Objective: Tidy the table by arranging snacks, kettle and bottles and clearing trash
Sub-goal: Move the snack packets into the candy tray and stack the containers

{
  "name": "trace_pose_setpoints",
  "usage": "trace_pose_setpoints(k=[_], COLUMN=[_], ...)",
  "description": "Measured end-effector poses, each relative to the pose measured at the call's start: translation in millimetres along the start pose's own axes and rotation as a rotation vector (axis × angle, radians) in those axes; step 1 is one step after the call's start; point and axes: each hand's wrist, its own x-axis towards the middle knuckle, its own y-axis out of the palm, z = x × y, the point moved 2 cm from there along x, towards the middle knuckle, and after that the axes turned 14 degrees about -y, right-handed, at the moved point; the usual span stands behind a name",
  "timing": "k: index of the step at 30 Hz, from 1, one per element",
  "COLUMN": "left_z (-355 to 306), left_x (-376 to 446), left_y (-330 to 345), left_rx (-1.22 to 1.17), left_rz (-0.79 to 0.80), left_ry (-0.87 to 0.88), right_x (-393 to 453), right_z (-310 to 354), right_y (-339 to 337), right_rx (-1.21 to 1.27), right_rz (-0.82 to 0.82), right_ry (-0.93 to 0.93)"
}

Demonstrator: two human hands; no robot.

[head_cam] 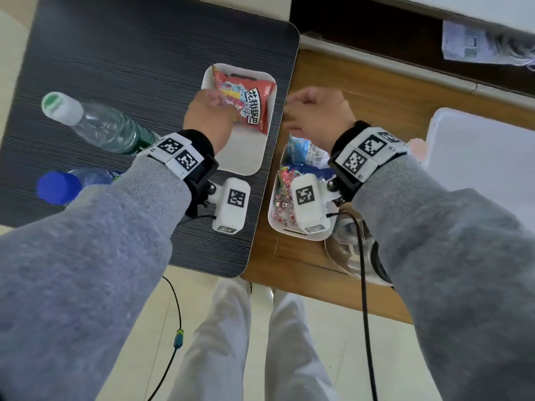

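Observation:
A red snack bag lies in a white tray on the dark striped table. My left hand reaches into that tray with its fingers on the bag's near end. My right hand hovers over the gap between the tables, fingers curled with nothing seen in them. Below it, a second white tray on the wooden table holds wrapped candies and blue snack packets. A clear bottle with a white cap and a bottle with a blue cap stand at the left.
A white lidded bin or board stands at the right on the wooden table. A glass kettle is partly hidden under my right forearm. A cable hangs from my right wrist. A power strip lies at the far right.

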Motion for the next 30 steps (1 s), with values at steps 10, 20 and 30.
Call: trace_pose_setpoints(k=[10,20,30], left_z=[-6.5,0.2,-5.0], left_x=[-5.6,-5.1,2.5], left_y=[17.8,23.0,12.6], left_rx=[0.030,0.082,0.098], left_rz=[0.134,0.188,0.267], left_ry=[-0.056,-0.100,0.048], right_x=[-7.6,-5.1,-8.1], right_z=[-2.6,0.4,-0.4], right_y=[23.6,31.8,10.3], right_rx=[0.164,0.282,0.221], right_rz=[-0.032,-0.121,-0.096], right_ry=[0.141,0.169,0.099])
